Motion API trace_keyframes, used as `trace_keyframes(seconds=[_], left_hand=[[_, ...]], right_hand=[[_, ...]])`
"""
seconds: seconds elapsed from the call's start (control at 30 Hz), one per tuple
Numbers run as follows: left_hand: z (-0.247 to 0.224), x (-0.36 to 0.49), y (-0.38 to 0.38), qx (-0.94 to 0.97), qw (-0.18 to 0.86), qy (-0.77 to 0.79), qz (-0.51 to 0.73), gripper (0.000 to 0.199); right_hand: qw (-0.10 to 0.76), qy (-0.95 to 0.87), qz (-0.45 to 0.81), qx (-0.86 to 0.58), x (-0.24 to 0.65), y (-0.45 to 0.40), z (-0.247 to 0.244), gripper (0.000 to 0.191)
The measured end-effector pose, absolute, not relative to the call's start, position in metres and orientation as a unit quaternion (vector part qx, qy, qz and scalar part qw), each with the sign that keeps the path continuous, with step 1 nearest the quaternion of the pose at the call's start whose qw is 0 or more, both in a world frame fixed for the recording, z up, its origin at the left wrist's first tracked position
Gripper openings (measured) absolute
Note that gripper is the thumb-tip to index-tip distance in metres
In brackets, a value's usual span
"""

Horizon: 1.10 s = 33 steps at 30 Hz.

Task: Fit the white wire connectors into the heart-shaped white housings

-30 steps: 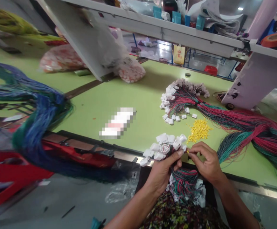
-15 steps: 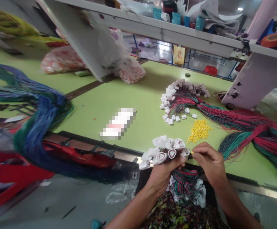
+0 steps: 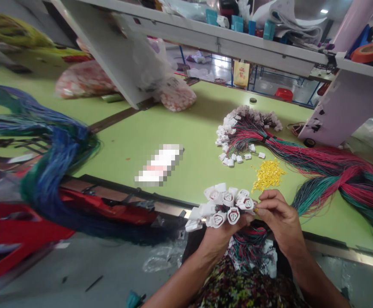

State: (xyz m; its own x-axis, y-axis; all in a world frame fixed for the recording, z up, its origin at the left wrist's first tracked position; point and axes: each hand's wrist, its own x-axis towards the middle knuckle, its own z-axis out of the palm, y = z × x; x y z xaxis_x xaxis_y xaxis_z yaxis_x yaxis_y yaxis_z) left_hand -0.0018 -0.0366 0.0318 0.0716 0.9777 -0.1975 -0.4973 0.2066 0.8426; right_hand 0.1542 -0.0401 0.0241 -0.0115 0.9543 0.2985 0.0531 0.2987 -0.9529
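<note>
Left hand [image 3: 220, 239] curled tight around a bunch of white plastic wire connectors [image 3: 221, 207], right hand [image 3: 281, 218] fingertips [image 3: 262, 210] pinching a tiny yellow piece [image 3: 256, 210]!

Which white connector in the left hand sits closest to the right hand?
The rightmost white plastic connector of the bunch, next to the right hand; the others sit further left.

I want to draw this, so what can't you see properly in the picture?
- Head view: the right hand's fingers hide whatever they pinch.
- Head view: the left hand hides where the wires meet the white plugs.
- Head view: the white-and-pink thing is blurred into blocks.
- Head view: the top edge cuts off the things on the shelf.
</note>
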Motion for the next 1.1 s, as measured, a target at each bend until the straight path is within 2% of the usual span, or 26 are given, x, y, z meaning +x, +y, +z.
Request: trace_keyframes(seconds=[0.53, 1.1], left_hand=[[0.027, -0.001, -0.038, 0.352, 0.640, 0.424, 0.535, 0.022], [0.016, -0.001, -0.038, 0.368, 0.611, 0.460, 0.529, 0.023]], right_hand=[[0.575, -0.479, 0.534, -0.394, 0.152, -0.038, 0.030, 0.003], [0.553, -0.376, 0.628, -0.399, 0.152, -0.034, 0.031, 0.016]])
